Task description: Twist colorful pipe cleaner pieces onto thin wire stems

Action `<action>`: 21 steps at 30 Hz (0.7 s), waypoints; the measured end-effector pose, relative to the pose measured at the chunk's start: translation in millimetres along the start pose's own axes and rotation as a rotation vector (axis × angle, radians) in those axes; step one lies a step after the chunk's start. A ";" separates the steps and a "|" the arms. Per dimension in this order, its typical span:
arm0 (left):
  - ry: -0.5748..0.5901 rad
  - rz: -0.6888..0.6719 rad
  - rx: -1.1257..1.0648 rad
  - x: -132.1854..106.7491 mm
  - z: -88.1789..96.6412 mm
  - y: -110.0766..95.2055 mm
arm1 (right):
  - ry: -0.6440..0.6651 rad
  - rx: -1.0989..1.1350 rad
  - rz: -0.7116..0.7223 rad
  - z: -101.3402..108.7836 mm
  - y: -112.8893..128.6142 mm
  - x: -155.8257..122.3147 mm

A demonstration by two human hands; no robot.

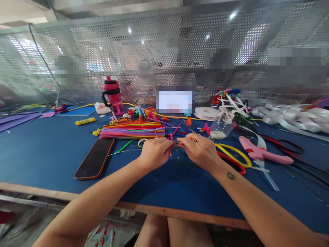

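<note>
My left hand [155,153] and my right hand [197,151] meet over the blue work surface [77,161]. Their fingertips pinch a thin dark stem [176,144], partly hidden by my fingers. Just behind my left hand lies a flat stack of multicoloured thin sticks [132,132], possibly chenille stems. A phone in a reddish case [94,158] lies left of that hand. Right of my right hand are yellow-and-red-handled scissors [233,156] and a pink glue gun [264,153].
A pink bottle [113,97], a glue stick [85,121], small coloured flowers [138,115], a ribbon roll [207,113] and a clear cup of white grains [218,128] stand behind my hands. White ribbon [293,118] lies right, purple sheets [17,120] left, with a perforated metal screen [159,44] beyond.
</note>
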State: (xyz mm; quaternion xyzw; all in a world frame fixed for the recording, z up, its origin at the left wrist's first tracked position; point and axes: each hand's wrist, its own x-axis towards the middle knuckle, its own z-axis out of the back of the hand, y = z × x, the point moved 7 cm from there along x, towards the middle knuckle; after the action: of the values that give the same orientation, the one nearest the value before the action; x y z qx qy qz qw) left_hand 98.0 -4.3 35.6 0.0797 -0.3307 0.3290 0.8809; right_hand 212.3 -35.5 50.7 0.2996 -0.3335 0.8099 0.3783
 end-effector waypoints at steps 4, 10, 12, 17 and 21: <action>0.014 -0.010 0.040 -0.4 -1.2 0.0 | -0.007 -0.022 0.022 -0.5 1.9 -0.2; 0.037 0.004 0.056 -0.3 -1.9 -0.3 | -0.017 -0.081 0.041 -1.1 2.5 -1.2; 0.040 0.009 0.052 0.1 -1.7 -0.3 | -0.018 -0.090 0.048 -1.6 2.9 -1.2; 0.045 0.026 0.031 0.7 -1.7 0.7 | -0.002 -0.072 0.035 -3.4 2.5 -1.6; 0.026 0.041 -0.010 0.4 -1.0 2.2 | 0.021 0.062 -0.069 -4.8 -5.8 -2.9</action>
State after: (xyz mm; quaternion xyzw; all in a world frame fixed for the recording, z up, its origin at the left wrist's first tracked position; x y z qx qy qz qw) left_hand 97.4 -2.0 34.9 0.0644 -0.3225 0.3462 0.8786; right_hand 217.5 -30.1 47.6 0.3142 -0.2936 0.8094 0.3999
